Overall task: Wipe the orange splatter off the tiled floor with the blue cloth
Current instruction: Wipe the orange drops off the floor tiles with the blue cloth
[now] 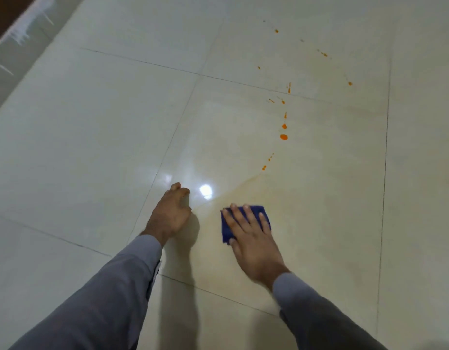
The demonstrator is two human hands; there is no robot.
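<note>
Right hand [253, 238] is pressing flat, fingers straight, on blue cloth [261, 213]; left hand [171, 213] is resting on tiled floor [92, 147], fingers curled, holding nothing; orange splatter [283, 136] is sitting ahead

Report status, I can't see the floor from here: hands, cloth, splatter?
Right hand flat on blue cloth. Left hand braced on floor. Orange splatter remains ahead. Nothing blocking.

Tiled floor [92, 147] w/ cloth [262, 214]; splatter [283, 136]
</note>
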